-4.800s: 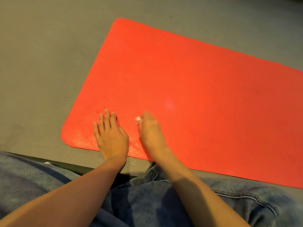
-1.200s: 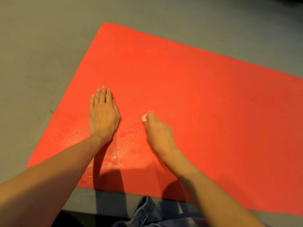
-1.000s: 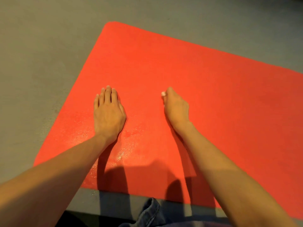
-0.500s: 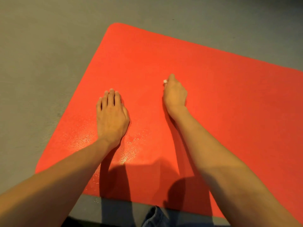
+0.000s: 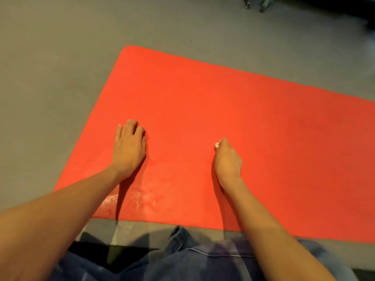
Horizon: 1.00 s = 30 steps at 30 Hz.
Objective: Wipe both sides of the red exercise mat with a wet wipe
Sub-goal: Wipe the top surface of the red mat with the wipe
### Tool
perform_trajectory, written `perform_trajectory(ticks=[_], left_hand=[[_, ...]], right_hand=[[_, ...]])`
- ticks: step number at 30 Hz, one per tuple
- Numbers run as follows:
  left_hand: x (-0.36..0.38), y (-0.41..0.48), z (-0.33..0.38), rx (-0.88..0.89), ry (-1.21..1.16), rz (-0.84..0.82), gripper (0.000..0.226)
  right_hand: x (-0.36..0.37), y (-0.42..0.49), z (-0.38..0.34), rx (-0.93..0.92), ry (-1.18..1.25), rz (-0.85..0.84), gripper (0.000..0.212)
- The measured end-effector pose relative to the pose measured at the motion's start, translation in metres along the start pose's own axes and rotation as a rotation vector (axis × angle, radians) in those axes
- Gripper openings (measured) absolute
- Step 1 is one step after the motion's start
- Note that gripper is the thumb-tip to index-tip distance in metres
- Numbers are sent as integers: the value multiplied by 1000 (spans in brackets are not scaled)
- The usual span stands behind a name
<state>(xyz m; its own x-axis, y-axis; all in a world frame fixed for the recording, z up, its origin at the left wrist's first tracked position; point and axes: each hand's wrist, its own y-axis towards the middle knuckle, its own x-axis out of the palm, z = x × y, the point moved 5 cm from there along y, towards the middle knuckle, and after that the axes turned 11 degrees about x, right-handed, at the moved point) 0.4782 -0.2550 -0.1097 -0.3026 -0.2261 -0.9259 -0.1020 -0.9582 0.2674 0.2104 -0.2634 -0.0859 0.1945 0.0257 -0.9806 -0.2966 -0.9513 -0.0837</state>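
The red exercise mat (image 5: 233, 110) lies flat on the grey floor and runs off the right edge of the view. My left hand (image 5: 128, 147) presses flat on the mat near its left end, fingers straight. To its right, my right hand (image 5: 228, 159) grips a small white wet wipe (image 5: 217, 145) against the mat; only a bit of the wipe shows past the fingers. A damp, shiny patch (image 5: 142, 196) sits on the mat near its front edge, between my arms.
Grey floor (image 5: 50, 78) surrounds the mat on the left and far side. My jeans-clad knees (image 5: 192, 258) are at the bottom, just short of the mat's near edge. Dark objects (image 5: 255, 4) stand at the far top right.
My right hand with the wipe has drawn back toward me and to the right on the mat. The left hand stays planted. The view has tilted up, showing more floor beyond the mat.
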Motion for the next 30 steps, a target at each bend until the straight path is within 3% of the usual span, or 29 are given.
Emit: perform_trajectory(ticks=[3, 7, 9, 11, 14, 16, 18, 22, 25, 30], left_hand=[[-10, -24, 21, 180, 54, -51, 11], [-22, -55, 46, 234, 44, -128, 23], [-28, -68, 59, 309, 60, -169, 30], [-32, -81, 69, 391, 53, -224, 32], [-32, -104, 86, 494, -33, -356, 29], [-29, -117, 96, 554, -34, -457, 40], [-31, -121, 102, 581, 23, -505, 50], [-39, -124, 104, 692, 180, -503, 55], [-40, -123, 107, 792, 309, -415, 50], [-46, -131, 125, 934, 329, -332, 16]], right_hand=[[9, -53, -20, -116, -46, -91, 26], [22, -147, -64, -384, 7, -288, 27], [21, -162, -64, -455, -29, -309, 25], [18, -146, -40, -355, -96, -287, 29], [4, -114, 19, 5, -142, -257, 34], [-3, -114, 34, 146, -157, -234, 33], [-1, -130, 14, 107, -172, -241, 35], [16, -184, -41, -137, -64, -398, 33], [4, -173, -15, -5, -64, -382, 30], [-17, -136, 61, 255, -174, -375, 36]])
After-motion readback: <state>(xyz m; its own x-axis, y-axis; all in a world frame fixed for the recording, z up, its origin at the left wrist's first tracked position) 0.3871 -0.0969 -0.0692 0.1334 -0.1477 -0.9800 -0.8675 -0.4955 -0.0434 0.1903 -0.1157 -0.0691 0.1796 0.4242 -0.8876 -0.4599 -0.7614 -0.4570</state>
